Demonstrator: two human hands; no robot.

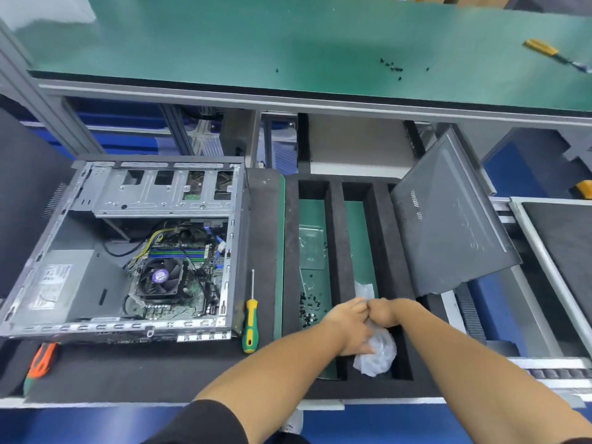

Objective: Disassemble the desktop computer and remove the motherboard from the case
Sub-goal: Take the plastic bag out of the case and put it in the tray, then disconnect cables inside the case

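Observation:
The open desktop case (80, 219) lies on its side at the left. Its motherboard (195, 302) sits inside with a fan cooler (161, 278), cables and a grey power supply (61, 283). The removed side panel (448, 225) leans at the right. Both hands are over the black foam tray (336, 203). My left hand (347, 326) and my right hand (382, 312) meet there, both gripping a crumpled clear plastic bag (378, 350) in the tray's right slot. A yellow-green screwdriver (250, 322) lies between case and tray.
Several small black screws (309, 307) lie in the tray's left slot beside a clear plastic lid (310, 248). An orange-handled tool (41, 363) lies at the front left. More screws (392, 67) and a yellow tool (541, 48) rest on the green bench behind.

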